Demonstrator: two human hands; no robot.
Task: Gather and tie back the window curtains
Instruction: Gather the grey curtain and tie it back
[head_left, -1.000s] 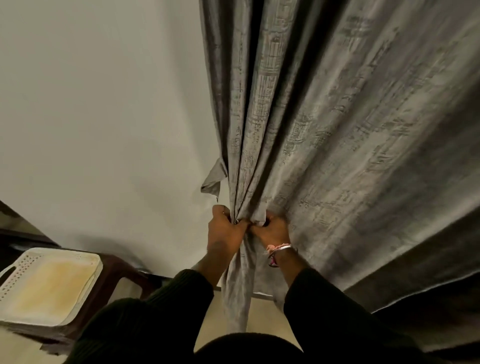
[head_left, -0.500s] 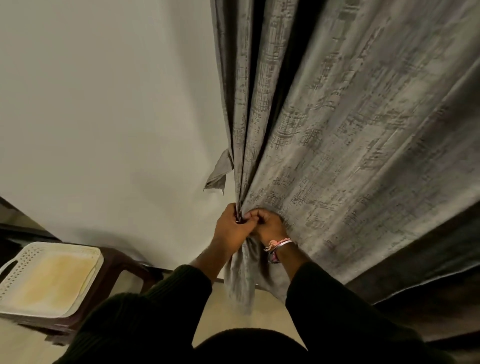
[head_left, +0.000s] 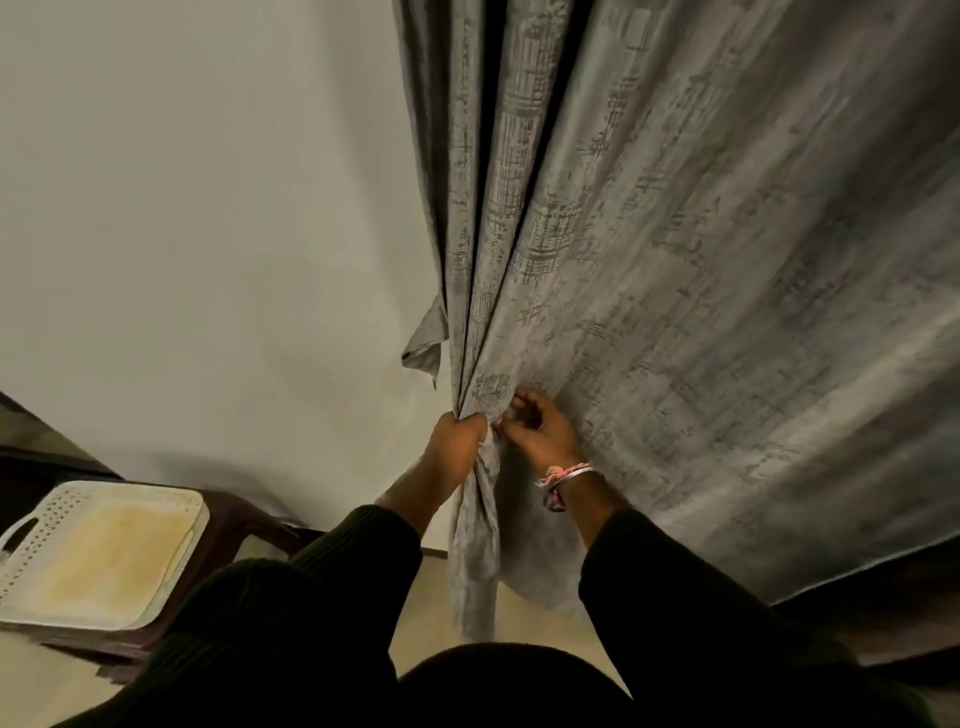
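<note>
At about eight o'clock from my hands a white perforated tray (head_left: 98, 556) with a yellowed bottom sits on a dark brown stool (head_left: 228, 525); the frame edge cuts off the tray's left handle. Behind them a plain pale wall (head_left: 208, 234) fills the upper left. My left hand (head_left: 460, 441) is closed tight around a gathered bunch of the grey curtain (head_left: 701, 260), whose lower end hangs down between my dark sleeves (head_left: 358, 551). At eleven o'clock from that fist a loose strip of cloth (head_left: 426, 343) sticks out from the curtain's edge; I cannot tell whether it is the tie. My right hand (head_left: 543, 431), touching the left, has its fingers curled and partly open, tips pinching at the folds. A pink and white bracelet (head_left: 563, 475) circles that wrist. At three o'clock the curtain spreads wide, hiding any window; a dark shape beneath its hem is hard to make out.
</note>
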